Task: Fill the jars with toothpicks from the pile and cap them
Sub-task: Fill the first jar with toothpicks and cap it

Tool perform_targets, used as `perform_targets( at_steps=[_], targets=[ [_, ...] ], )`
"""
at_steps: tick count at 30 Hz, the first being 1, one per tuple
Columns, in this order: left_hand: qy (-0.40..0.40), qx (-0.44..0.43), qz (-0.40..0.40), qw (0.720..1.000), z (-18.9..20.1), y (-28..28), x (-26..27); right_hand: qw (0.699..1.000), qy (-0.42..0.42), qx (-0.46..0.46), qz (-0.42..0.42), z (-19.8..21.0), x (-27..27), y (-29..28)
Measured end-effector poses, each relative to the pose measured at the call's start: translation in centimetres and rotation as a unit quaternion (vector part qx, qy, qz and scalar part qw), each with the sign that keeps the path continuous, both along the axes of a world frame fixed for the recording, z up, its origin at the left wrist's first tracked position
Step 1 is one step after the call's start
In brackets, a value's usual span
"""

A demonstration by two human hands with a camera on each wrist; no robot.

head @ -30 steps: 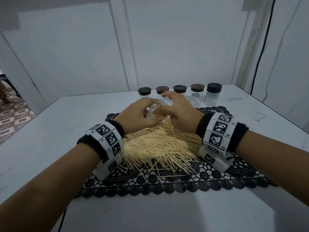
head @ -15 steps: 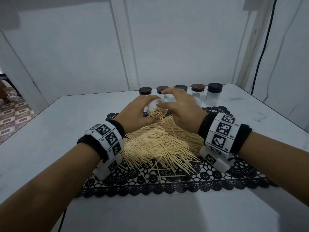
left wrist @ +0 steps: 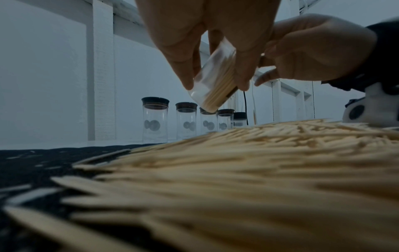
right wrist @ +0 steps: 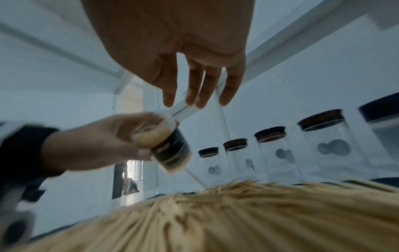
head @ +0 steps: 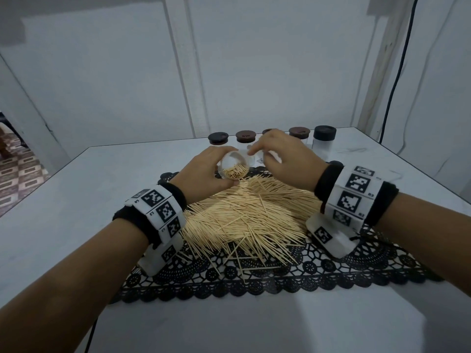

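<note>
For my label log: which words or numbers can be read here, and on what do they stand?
None can be read for sure.
Right wristband: tiny codes beside the square markers, too small.
Left wristband: the same.
Held jar: dark label, blurred.

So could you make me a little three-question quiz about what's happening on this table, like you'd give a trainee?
1. True or false: the open jar in the left hand already has toothpicks in it.
2. How many capped jars stand in the row at the back of the table?
3. What does the right hand hold? A) a lid B) a bundle of toothpicks C) nothing that can be seen

Key
1. True: the tips show inside its tilted mouth.
2. Five, all upright behind the toothpick pile.
3. C: in the right wrist view its fingers hang straight, above the jar's mouth.
</note>
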State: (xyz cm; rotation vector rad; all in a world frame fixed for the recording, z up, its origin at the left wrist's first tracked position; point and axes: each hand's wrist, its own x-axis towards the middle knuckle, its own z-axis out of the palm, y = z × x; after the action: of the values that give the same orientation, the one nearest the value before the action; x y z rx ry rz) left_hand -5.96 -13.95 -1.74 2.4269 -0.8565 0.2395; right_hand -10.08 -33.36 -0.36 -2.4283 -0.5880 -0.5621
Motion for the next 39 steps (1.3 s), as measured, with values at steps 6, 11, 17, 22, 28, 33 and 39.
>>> perform_targets(
  at_steps=[6,11,17,22,28,33,39],
  targets=[
    [0.011,0.012,0.014,1.000,0.0,0.0,0.2,0.938,0.172,-0.295,-0.057,1.5,0.7,-2.3],
    [0.022,0.000,0.011,1.000,-0.1,0.1,0.3,0.875,0.292,-0.386,-0.019,0.4,1.1,-2.5],
    [0.025,0.001,0.005,1.000,-0.1,0.0,0.1,0.886,0.278,-0.372,-0.001,-0.7,1.3,-1.7],
    [0.024,0.004,0.010,1.000,0.0,0.0,0.1,0.888,0.254,-0.383,-0.009,-1.0,1.8,-0.6],
    [0.036,0.000,0.012,0.999,-0.1,0.0,0.0,0.880,0.223,-0.419,-0.011,-0.7,1.9,0.3],
    [0.027,0.006,0.020,0.999,-0.1,0.1,0.2,0.883,0.226,-0.410,-0.003,-0.6,2.0,0.6],
    [0.016,0.015,0.036,0.999,-0.1,0.2,0.4,0.908,0.226,-0.353,-0.008,-0.6,2.4,-0.1]
  ],
)
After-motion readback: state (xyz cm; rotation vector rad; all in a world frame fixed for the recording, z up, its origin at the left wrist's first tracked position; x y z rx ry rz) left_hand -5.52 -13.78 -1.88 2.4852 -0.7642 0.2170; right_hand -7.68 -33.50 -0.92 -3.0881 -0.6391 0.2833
